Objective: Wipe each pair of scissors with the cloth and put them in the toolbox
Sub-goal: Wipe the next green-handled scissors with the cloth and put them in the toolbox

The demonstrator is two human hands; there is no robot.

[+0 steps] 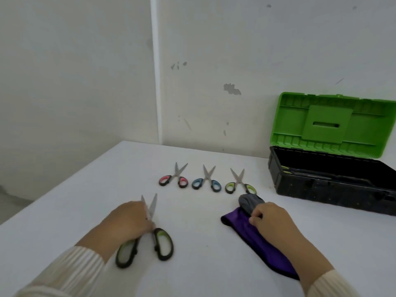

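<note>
My left hand (130, 220) closed over the pivot of the large green scissors (147, 232), well left of the toolbox (330, 181), pinning them for lifting. My right hand (276, 221) pinched the purple cloth (257, 243) nearer the toolbox, ready to wipe; three small pairs lay beyond.

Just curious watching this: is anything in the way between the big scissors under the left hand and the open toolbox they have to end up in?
Partly. The right hand and the purple cloth lie on the table between the large green scissors and the toolbox. Its lid stands open; lifting over clears them.
</note>
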